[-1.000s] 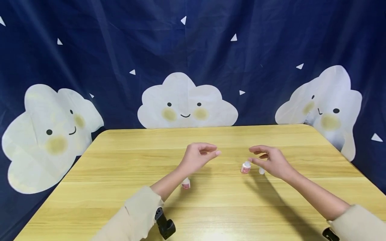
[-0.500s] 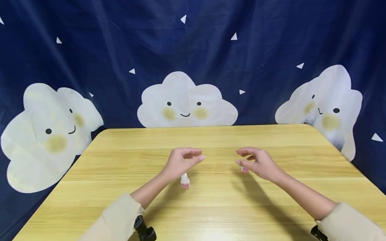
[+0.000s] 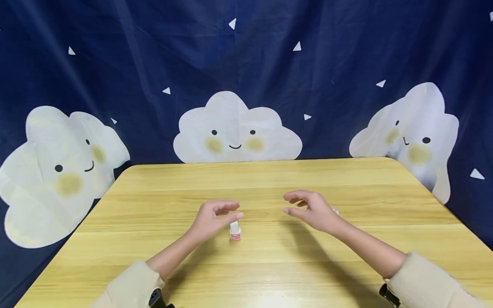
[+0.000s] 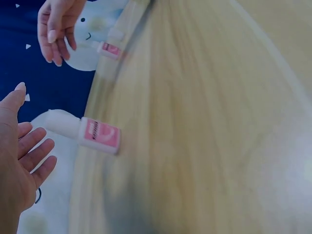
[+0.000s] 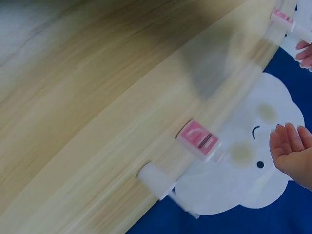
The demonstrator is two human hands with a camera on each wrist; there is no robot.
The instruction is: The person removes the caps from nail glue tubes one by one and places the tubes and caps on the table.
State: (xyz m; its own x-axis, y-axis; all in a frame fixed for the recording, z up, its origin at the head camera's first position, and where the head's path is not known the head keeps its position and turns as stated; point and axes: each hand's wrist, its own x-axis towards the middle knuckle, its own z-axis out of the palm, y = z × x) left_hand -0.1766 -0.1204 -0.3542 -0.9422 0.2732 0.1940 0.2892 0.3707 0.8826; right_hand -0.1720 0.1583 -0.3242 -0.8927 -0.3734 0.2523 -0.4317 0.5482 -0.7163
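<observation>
Both left hand point(image 3: 215, 219) and right hand point(image 3: 313, 210) are held empty, loosely spread, near pink-labelled bottles point(image 5: 197, 139) on wooden desk point(image 3: 265, 263), cloud-print curtain point(image 3: 331, 51) behind.

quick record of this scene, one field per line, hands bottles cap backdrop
left hand: holds nothing, near capped bottle
right hand: holds nothing, above table
capped bottle: upright on table, pink label
open bottle: upright, pink label, translucent neck bare
loose cap: beside open bottle, thin stem upward
backdrop: dark blue, smiling white clouds

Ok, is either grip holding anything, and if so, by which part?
Nothing is held: left grip and right grip are empty; the capped bottle stands on the table.
</observation>
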